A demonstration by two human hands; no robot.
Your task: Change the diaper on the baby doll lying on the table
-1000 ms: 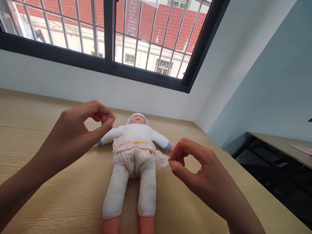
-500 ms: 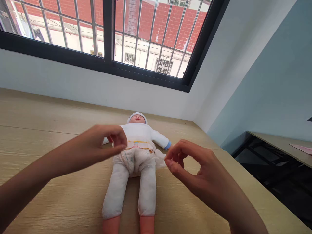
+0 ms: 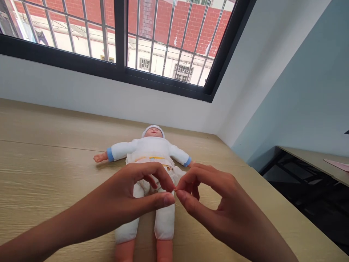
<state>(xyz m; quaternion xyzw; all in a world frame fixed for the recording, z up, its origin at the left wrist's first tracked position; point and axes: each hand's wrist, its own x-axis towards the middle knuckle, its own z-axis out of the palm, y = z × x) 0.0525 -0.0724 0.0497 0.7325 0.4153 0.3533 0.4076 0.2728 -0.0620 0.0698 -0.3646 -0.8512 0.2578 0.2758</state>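
Note:
A baby doll (image 3: 151,148) in a white suit and cap lies on its back on the wooden table (image 3: 49,163), head toward the wall, arms spread. It wears a diaper (image 3: 152,159) with a yellow waistband. My left hand (image 3: 131,198) and my right hand (image 3: 218,209) meet above the doll's thighs. The thumb and forefinger of each are pinched and the fingertips touch at one spot. Whatever sits between the fingertips is too small to make out. The hands hide the diaper's lower part and the upper legs.
The table runs to a white wall under a barred window (image 3: 122,36). Its right edge drops off near the doll's side. A second wooden table (image 3: 313,160) with a pink sheet stands lower at the right.
My left hand has come down from beside the doll's arm, across its waist, to meet my right hand over the thighs. The right hand shifted slightly left. The doll's left-side arm is uncovered again.

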